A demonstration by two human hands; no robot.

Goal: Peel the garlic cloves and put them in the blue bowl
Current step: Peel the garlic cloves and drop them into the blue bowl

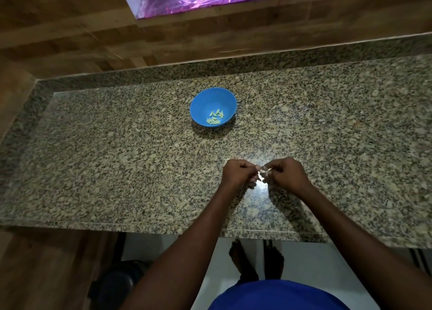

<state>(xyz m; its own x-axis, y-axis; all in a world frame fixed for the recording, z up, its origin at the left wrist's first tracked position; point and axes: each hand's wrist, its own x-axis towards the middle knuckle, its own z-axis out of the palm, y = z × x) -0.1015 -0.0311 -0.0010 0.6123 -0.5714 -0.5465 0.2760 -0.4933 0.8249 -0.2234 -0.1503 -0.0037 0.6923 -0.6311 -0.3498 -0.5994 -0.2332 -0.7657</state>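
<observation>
Below, near 6 o'clock on the speckled granite bench (117, 157), the left hand (237, 173) and right hand (286, 173) are pinching one small garlic clove (264, 169) between curled fingertips, its papery skin catching the light. Toward 12 o'clock, well apart, the blue bowl (205, 99) is holding several peeled garlic cloves (215, 117).

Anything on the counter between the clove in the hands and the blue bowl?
Nothing visible. Both hands, left hand and right hand, pinch the garlic clove near the front edge. The granite counter lies bare up to the blue bowl, which already holds peeled cloves.
</observation>
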